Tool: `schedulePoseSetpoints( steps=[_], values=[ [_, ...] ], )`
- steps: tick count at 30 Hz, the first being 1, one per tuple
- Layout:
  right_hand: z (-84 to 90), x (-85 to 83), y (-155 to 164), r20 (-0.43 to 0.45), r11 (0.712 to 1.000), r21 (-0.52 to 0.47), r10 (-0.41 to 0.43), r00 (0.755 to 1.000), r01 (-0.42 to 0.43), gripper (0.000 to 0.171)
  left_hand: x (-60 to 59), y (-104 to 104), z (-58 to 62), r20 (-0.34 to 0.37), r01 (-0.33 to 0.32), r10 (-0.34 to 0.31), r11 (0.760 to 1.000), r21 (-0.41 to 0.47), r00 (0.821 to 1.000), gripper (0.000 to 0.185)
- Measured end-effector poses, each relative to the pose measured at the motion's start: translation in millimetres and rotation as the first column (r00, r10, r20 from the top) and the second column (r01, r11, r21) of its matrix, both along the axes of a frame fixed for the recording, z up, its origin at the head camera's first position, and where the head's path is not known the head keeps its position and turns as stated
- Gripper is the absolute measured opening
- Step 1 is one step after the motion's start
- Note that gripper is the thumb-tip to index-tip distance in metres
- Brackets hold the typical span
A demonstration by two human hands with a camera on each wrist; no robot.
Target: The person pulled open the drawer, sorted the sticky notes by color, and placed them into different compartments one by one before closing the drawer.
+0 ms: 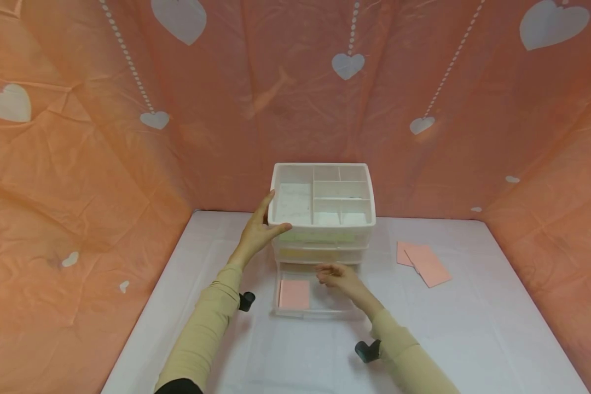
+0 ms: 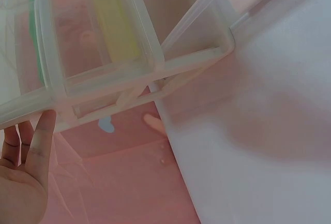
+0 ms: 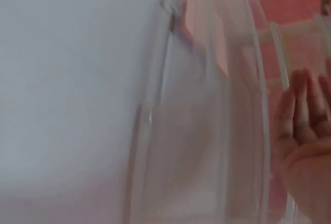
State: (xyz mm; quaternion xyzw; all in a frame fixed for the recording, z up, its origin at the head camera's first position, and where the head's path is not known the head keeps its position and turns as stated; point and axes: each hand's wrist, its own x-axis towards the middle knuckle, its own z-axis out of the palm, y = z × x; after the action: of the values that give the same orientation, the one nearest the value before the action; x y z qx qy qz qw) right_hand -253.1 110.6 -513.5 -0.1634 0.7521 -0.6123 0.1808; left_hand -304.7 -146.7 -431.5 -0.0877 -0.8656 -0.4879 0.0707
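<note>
One white plastic organiser [image 1: 322, 219] stands on the counter [image 1: 473, 328], with three drawers under a top tray split into compartments. The bottom drawer [image 1: 315, 312] is pulled out and holds one pink pad [image 1: 294, 294]. The left hand [image 1: 256, 232] rests flat against the organiser's left side, fingers straight, thumb on the rim. The right hand [image 1: 337, 273] hovers over the open drawer, fingers loosely curled, holding nothing. Two more pink pads [image 1: 423, 264] lie overlapping on the counter, well apart to the right. No writing is legible.

Translucent glossy plastic drawer organizer [image 1: 322, 219], matt paper notes [image 1: 426, 264], creased cloth backdrop [image 1: 103, 164]
</note>
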Motion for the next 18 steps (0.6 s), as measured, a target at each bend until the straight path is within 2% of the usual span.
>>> schedulePoseSetpoints(
  steps=[3, 6, 14, 18],
  values=[
    [-2.0, -2.7, 13.5, 0.0, 0.998, -0.053, 0.017, 1.0, -0.017, 0.045, 0.6, 0.2, 0.4, -0.002, 0.005, -0.005, 1.0, 0.006, 1.0, 0.092],
    [-1.7, -3.4, 29.3, -0.014, 0.995, -0.099, -0.002, 1.0, 0.0, 0.046, 0.5, 0.2, 0.5, -0.001, 0.013, -0.013, 1.0, 0.011, 1.0, 0.092],
    [1.2, -4.8, 83.3, -0.045, 0.985, -0.133, -0.118, 0.992, 0.111, 0.044, 0.2, 0.0, 0.1, 0.009, 0.017, -0.017, 1.0, 0.01, 1.0, 0.092],
    [3.7, -7.0, 112.4, -0.043, 0.974, -0.136, -0.19, 0.981, 0.182, 0.03, 0.6, -0.2, 1.4, 0.009, 0.012, -0.012, 1.0, 0.015, 1.0, 0.091]
  ],
)
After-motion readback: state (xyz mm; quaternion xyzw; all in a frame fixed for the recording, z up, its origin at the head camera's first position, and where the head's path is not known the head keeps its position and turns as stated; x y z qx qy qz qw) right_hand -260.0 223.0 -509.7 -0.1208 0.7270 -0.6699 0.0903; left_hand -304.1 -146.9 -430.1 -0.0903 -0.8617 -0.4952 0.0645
